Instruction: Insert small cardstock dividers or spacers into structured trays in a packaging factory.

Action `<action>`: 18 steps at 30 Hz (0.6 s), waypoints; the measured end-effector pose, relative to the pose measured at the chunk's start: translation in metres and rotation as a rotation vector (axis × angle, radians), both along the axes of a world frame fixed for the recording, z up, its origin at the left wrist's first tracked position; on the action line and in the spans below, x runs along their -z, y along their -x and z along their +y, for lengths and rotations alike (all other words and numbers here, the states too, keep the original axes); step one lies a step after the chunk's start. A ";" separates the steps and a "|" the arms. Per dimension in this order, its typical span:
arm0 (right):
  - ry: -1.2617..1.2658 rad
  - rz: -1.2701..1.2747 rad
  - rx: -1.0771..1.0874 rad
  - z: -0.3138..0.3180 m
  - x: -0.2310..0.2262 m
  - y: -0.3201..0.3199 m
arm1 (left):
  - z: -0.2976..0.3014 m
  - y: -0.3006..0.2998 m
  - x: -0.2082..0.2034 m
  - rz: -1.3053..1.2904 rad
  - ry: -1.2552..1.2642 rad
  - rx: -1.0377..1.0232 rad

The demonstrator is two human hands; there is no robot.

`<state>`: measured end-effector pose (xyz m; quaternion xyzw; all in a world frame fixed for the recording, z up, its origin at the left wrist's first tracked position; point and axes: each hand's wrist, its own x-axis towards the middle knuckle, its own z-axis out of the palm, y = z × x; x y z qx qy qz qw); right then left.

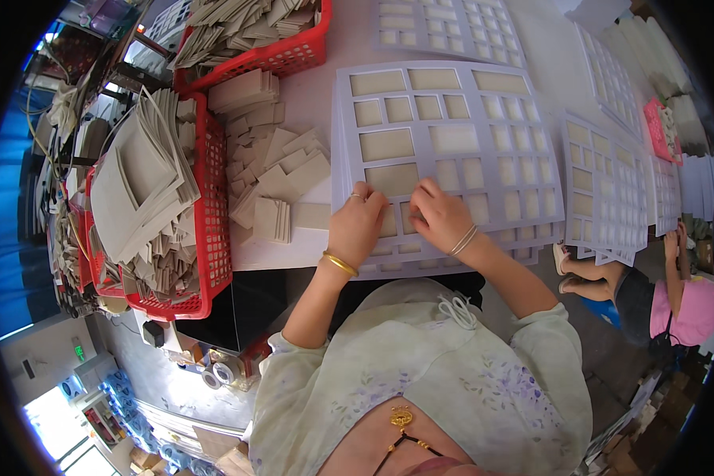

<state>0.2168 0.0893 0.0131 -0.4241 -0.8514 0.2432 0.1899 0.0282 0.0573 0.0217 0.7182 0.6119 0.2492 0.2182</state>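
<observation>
At the far left of the table (263, 255), a red plastic basket (216, 222) stands heaped with grey card pieces (139, 194), large ones lying over small ones; a second red basket (297, 54), also full of card, is behind it. Right of these, loose card rectangles (293, 170) are scattered in overlapping layers, with a small neat stack (272, 220) near the left hand (357, 226). That hand bends its fingers together over the lower left part of a white grid sheet (422, 141) — whether they grip anything cannot be told. The right hand (440, 216), just beside it, has thumb and fingers drawn in close at the same row; its grip is equally unclear. The sheet lies flat on others at the front edge, many windows showing grey. Farther right are more grid sheets (603, 178), then a person in a pink top (686, 309).
</observation>
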 end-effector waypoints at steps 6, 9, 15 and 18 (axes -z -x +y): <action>-0.150 0.079 -0.013 -0.007 -0.006 -0.002 | -0.018 0.008 0.001 0.051 -0.192 0.153; -0.271 -0.044 -0.099 -0.013 -0.009 -0.006 | -0.029 0.011 0.008 0.176 -0.233 0.204; -0.301 -0.073 -0.065 -0.023 -0.010 -0.003 | -0.038 0.008 0.010 0.239 -0.266 0.115; -0.269 -0.145 -0.085 -0.025 -0.005 -0.005 | -0.040 0.006 0.008 0.222 -0.250 0.102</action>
